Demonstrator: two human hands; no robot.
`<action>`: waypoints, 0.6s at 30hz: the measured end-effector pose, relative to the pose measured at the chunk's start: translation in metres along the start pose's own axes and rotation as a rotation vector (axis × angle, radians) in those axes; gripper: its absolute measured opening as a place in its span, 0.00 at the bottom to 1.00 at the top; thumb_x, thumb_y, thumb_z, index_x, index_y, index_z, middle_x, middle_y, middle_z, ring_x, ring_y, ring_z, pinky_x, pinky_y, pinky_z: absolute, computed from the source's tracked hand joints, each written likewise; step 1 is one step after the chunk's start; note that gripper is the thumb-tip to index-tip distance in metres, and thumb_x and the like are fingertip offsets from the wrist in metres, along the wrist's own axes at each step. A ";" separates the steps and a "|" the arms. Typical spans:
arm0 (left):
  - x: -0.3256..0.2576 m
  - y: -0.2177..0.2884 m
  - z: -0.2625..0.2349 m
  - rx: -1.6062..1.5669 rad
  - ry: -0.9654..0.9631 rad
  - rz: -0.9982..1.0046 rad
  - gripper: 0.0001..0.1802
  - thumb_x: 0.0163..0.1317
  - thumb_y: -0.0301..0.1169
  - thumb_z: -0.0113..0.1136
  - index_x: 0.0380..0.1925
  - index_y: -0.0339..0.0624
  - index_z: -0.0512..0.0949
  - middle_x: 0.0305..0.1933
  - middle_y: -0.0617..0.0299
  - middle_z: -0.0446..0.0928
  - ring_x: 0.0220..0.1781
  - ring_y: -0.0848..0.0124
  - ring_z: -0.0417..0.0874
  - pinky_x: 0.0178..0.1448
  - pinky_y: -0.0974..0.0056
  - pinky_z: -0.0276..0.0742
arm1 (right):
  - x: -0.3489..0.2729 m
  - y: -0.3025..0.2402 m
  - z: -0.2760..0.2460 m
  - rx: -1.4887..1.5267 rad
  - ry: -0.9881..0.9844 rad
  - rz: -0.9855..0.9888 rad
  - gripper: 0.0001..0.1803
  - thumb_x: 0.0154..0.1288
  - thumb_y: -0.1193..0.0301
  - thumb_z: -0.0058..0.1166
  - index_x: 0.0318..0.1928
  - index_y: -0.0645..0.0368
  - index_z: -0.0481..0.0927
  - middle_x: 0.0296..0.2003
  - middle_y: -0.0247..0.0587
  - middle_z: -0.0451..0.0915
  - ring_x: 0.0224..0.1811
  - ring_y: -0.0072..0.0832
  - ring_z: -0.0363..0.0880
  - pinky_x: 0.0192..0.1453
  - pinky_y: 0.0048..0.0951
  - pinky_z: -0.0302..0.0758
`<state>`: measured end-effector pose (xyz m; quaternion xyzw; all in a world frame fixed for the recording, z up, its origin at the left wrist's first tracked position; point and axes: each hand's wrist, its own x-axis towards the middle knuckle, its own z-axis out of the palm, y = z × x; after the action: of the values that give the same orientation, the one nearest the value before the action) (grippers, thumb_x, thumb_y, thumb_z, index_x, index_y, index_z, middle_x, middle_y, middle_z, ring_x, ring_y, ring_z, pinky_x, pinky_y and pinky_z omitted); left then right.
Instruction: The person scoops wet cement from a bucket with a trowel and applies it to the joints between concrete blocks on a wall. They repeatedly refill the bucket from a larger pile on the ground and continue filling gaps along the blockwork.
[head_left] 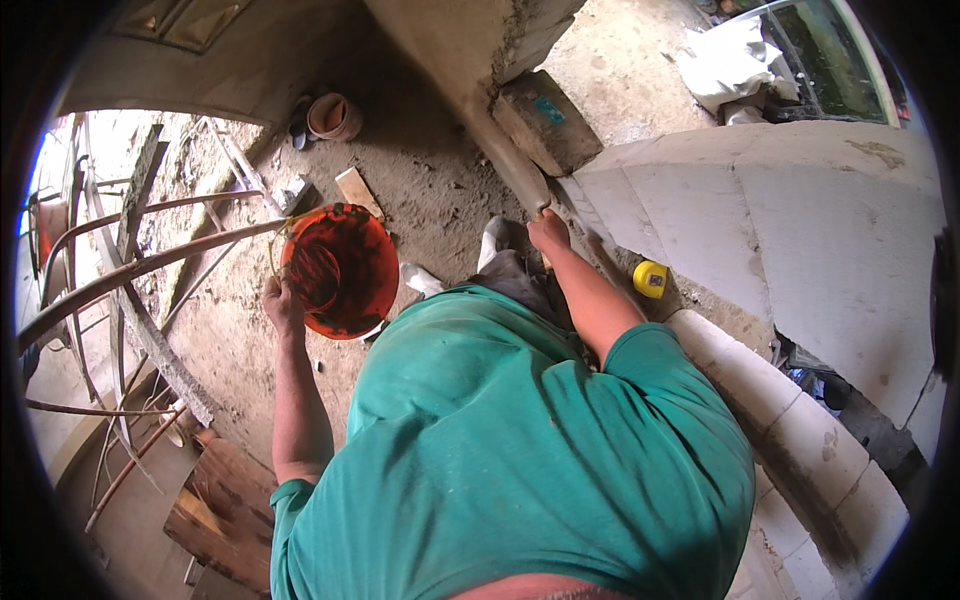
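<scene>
My left hand [283, 300] is closed on the thin handle of an orange bucket [378, 262] and holds it tilted, its mouth facing up. Dark smears cover the bucket's inside, and its bottom shows as a reddish round. Beside the block wall, my right hand [548, 232] makes a fist around a tan-handled hand tool [546, 263]. Most of that tool is covered by the fingers, so its kind is unclear. To the right of my right forearm, a yellow tape measure [650, 279] rests near the foot of the wall.
Pale blocks form a wall [690, 200] along the right. A grey block [548, 122] stands at its far end. Bent metal bars [150, 272] and a speckled plank [165, 355] crowd the left. Farther off are a pinkish bucket [334, 118] and a small board [359, 192] on rough ground.
</scene>
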<state>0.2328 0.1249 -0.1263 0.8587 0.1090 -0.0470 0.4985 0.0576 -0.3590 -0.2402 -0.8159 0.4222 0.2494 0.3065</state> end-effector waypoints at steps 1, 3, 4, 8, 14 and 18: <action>0.003 -0.007 -0.006 0.002 -0.006 0.009 0.18 0.71 0.38 0.57 0.22 0.44 0.72 0.21 0.75 0.67 0.24 0.84 0.61 0.26 0.71 0.56 | -0.006 0.001 -0.001 0.025 -0.018 0.046 0.31 0.64 0.58 0.55 0.64 0.59 0.69 0.59 0.52 0.76 0.62 0.46 0.74 0.64 0.42 0.71; 0.004 -0.015 -0.010 0.025 -0.007 0.012 0.18 0.71 0.38 0.57 0.21 0.44 0.72 0.20 0.75 0.67 0.24 0.84 0.61 0.26 0.71 0.56 | -0.016 -0.003 -0.004 0.104 0.038 0.038 0.28 0.64 0.60 0.54 0.62 0.58 0.70 0.57 0.52 0.77 0.60 0.47 0.75 0.62 0.42 0.72; 0.004 -0.015 -0.010 0.046 -0.002 0.006 0.18 0.71 0.38 0.57 0.21 0.44 0.72 0.20 0.75 0.67 0.23 0.84 0.60 0.26 0.71 0.56 | -0.022 -0.004 -0.007 0.112 0.054 0.033 0.26 0.65 0.61 0.53 0.60 0.58 0.71 0.56 0.51 0.78 0.59 0.47 0.76 0.61 0.43 0.73; 0.012 -0.019 -0.008 0.013 -0.027 -0.014 0.19 0.70 0.39 0.58 0.20 0.44 0.71 0.19 0.75 0.67 0.23 0.83 0.61 0.26 0.70 0.57 | -0.039 0.021 0.000 0.021 0.083 0.052 0.24 0.65 0.61 0.54 0.59 0.57 0.72 0.54 0.50 0.79 0.57 0.48 0.77 0.58 0.46 0.75; 0.015 -0.012 -0.006 0.128 -0.041 0.000 0.20 0.70 0.40 0.57 0.20 0.43 0.71 0.20 0.73 0.69 0.23 0.81 0.63 0.28 0.70 0.61 | -0.063 0.027 -0.031 -0.024 0.107 -0.012 0.25 0.65 0.59 0.54 0.60 0.54 0.71 0.51 0.52 0.80 0.56 0.49 0.77 0.57 0.47 0.75; 0.018 -0.007 0.000 0.055 -0.090 0.003 0.19 0.70 0.39 0.57 0.21 0.44 0.71 0.21 0.73 0.69 0.23 0.82 0.63 0.27 0.70 0.60 | -0.053 0.054 -0.021 -0.022 0.179 -0.068 0.25 0.64 0.58 0.56 0.58 0.54 0.72 0.47 0.52 0.82 0.53 0.50 0.79 0.55 0.48 0.75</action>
<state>0.2482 0.1307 -0.1360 0.8693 0.0836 -0.0879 0.4791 -0.0126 -0.3702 -0.2068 -0.8521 0.4171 0.1695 0.2670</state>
